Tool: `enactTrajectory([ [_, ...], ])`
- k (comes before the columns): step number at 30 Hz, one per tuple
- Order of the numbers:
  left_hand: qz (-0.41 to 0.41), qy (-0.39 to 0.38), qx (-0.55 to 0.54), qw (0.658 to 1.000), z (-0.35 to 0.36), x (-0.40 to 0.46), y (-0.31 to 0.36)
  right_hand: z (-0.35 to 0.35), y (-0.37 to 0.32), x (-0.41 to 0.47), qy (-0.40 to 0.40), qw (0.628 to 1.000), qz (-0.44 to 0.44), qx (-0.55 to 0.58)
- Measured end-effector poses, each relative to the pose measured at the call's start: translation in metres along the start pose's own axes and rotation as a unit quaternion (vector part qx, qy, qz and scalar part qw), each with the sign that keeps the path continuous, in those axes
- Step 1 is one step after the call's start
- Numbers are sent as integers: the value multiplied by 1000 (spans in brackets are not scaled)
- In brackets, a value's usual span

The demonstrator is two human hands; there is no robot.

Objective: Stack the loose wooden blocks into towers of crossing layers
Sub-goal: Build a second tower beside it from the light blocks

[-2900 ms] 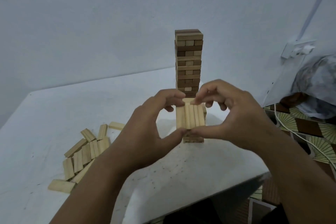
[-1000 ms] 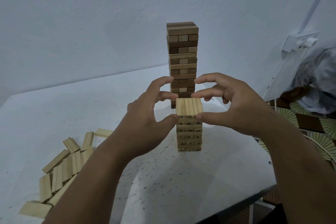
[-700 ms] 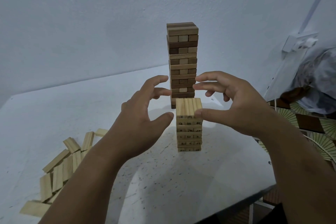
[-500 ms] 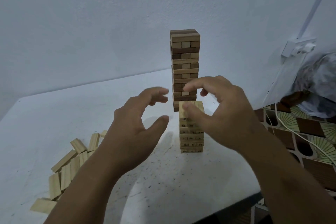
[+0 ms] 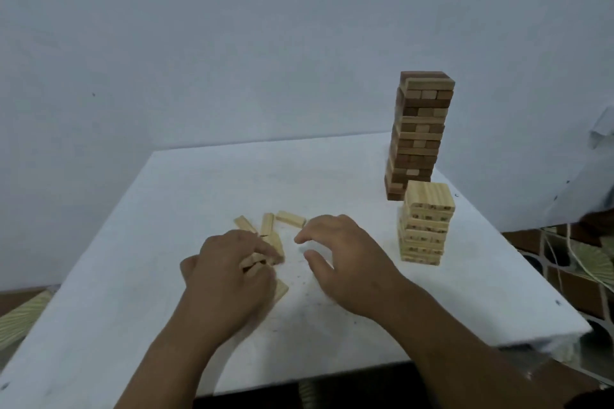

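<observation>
The loose blocks were small flat sticks of pale wood with smooth sides and square ends. They were spread in a little heap on the desk, well to the left of the short tower. The desk was white and flat, with small dark specks on it. A plain pale wall was seen behind the desk.

The short tower was made of the same pale wood, laid in crossing layers, with a striped top. The tall tower was set just behind the short tower and was made of mixed dark and light brown blocks.

The left hand was laid on the heap, its fingers curled round some of the blocks. The right hand was held between the heap and the short tower, its fingers spread and bent, with nothing in it.
</observation>
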State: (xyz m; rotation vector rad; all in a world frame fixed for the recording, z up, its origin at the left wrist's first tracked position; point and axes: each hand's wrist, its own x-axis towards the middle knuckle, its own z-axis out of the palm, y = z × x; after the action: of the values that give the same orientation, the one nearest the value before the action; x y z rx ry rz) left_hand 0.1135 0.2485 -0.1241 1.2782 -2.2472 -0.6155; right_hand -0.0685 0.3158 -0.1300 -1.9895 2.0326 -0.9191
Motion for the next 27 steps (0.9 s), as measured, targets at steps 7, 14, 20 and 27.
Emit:
enactTrajectory([
  [7, -9, -3, 45, 999, 1, -7, -29, 43, -3, 43, -90, 991, -22, -98],
  [14, -16, -4, 20, 1000, 2, -4, -37, 48, 10, 47, 4, 999, -11, -52],
  [20, -2, 55, -33, 998, 6, 1, -33, 38, 21, 42, 60, 997, 52, 0],
  [27, -42, 169, -214, 961, 5, 0, -36, 45, 6, 43, 45, 998, 29, -32],
])
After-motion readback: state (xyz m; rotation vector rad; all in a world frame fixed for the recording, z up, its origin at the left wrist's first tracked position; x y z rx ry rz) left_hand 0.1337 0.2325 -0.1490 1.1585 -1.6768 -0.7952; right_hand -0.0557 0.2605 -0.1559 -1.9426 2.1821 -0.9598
